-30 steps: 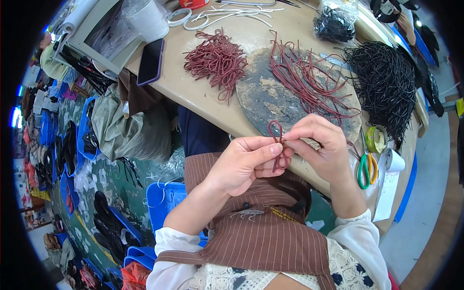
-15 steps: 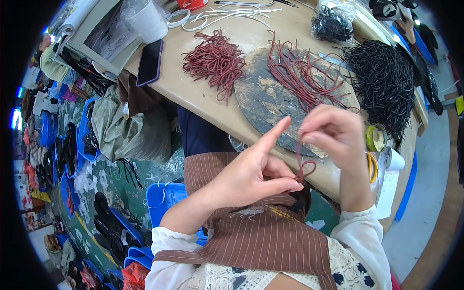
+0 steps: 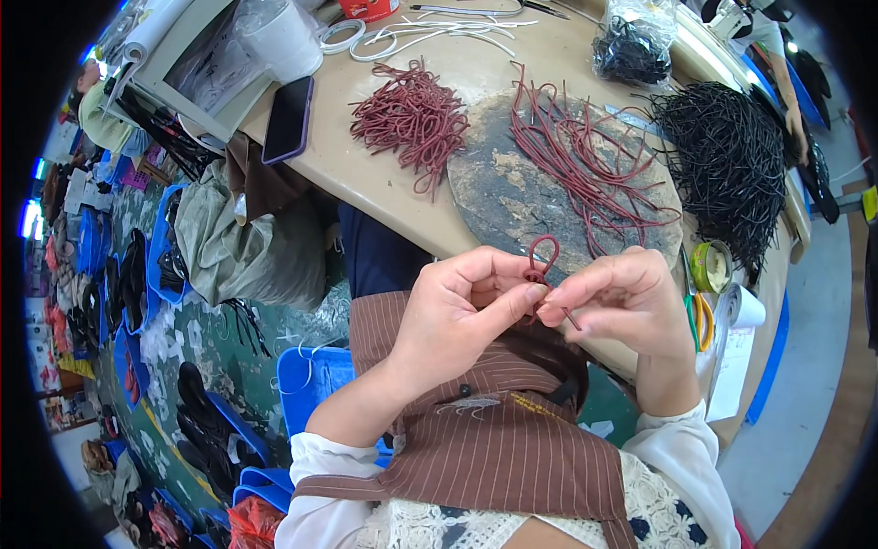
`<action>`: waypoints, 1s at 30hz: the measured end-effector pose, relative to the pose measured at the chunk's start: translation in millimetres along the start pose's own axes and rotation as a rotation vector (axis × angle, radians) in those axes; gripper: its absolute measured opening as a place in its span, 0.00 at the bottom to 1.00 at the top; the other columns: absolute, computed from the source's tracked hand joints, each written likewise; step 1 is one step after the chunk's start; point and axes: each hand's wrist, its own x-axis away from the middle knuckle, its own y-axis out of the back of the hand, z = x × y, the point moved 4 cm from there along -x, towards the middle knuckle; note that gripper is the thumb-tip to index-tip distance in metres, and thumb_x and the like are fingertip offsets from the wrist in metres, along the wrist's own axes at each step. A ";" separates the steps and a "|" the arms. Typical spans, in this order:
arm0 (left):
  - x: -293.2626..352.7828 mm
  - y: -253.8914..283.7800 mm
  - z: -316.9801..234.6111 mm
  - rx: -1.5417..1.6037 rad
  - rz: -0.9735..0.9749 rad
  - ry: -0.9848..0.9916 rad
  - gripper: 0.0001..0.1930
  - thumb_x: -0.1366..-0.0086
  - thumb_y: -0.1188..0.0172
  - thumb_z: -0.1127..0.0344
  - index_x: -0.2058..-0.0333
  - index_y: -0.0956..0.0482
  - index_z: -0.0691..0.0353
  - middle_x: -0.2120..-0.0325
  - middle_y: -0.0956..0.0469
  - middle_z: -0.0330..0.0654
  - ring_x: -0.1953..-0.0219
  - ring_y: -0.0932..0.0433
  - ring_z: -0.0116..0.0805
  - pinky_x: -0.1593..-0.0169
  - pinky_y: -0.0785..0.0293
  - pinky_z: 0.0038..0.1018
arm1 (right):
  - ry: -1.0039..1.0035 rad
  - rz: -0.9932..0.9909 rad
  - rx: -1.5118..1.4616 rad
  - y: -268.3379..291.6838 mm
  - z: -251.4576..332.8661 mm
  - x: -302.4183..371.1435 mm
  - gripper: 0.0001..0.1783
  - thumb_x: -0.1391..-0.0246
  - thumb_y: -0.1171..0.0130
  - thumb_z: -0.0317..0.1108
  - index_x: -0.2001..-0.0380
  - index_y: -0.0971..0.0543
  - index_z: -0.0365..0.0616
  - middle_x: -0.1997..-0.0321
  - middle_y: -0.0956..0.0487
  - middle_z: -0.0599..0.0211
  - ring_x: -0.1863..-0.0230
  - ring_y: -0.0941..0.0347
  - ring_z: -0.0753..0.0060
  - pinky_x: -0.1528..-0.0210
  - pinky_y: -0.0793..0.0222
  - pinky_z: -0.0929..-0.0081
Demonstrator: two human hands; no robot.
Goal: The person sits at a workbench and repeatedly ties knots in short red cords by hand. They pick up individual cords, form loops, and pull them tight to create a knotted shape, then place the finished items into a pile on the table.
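A dark red cord [image 3: 545,247] is held between both hands over my lap, at the table's near edge. It forms a small upright loop above my left fingertips, with a coiled or knotted part just below. My left hand [image 3: 471,306] pinches the cord at the base of the loop between thumb and fingers. My right hand [image 3: 617,297] is closed on the cord close beside it, a short end sticking out under the fingers. Beyond the hands, loose red cords [image 3: 585,169] lie across a worn round board [image 3: 489,197]. Left of the board sits a pile of looped red cords [image 3: 407,123].
A heap of black cords [image 3: 722,165] lies right of the board, near an open tin [image 3: 711,265], yellow-handled scissors [image 3: 704,320] and a white roll [image 3: 745,306]. A phone [image 3: 288,121] rests at the table's left edge. White cords [image 3: 439,32] lie farther back. Blue bins [image 3: 311,389] stand below left.
My right hand has come down and toward my left hand. The cord stretched up between them is now a small upright loop, and my left fingers have closed in around its base.
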 end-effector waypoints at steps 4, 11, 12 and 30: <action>0.7 2.4 2.8 -0.082 -0.075 0.014 0.10 0.43 0.45 0.77 0.62 0.26 0.71 0.67 0.23 0.42 0.66 0.25 0.23 0.61 0.28 0.18 | 0.062 -0.079 0.190 -0.1 -15.4 -12.3 0.06 0.58 0.38 0.24 0.73 0.22 0.38 0.75 0.25 0.72 0.74 0.30 0.83 0.72 0.36 0.88; 0.7 13.8 11.2 -0.087 -0.110 0.005 0.11 0.42 0.47 0.77 0.60 0.25 0.70 0.66 0.23 0.42 0.66 0.26 0.22 0.60 0.29 0.17 | -0.209 -0.169 0.187 -8.4 -30.3 -12.0 0.06 0.54 0.41 0.28 0.79 0.27 0.39 0.83 0.31 0.80 0.81 0.38 0.92 0.80 0.43 0.90; 0.7 13.4 12.8 -0.099 -0.111 0.014 0.11 0.42 0.47 0.77 0.60 0.25 0.70 0.66 0.23 0.42 0.65 0.26 0.22 0.60 0.29 0.17 | -0.218 -0.162 0.206 -7.6 -31.6 -11.9 0.07 0.54 0.41 0.29 0.79 0.28 0.40 0.84 0.31 0.80 0.81 0.39 0.93 0.81 0.43 0.89; 2.1 9.0 41.8 0.355 -0.084 0.220 0.12 0.39 0.48 0.65 0.61 0.25 0.68 0.69 0.23 0.39 0.68 0.25 0.21 0.65 0.28 0.16 | 0.067 -0.128 0.834 -17.8 -4.6 -17.3 0.10 0.60 0.41 0.26 0.82 0.33 0.37 0.83 0.30 0.59 0.83 0.32 0.62 0.80 0.37 0.74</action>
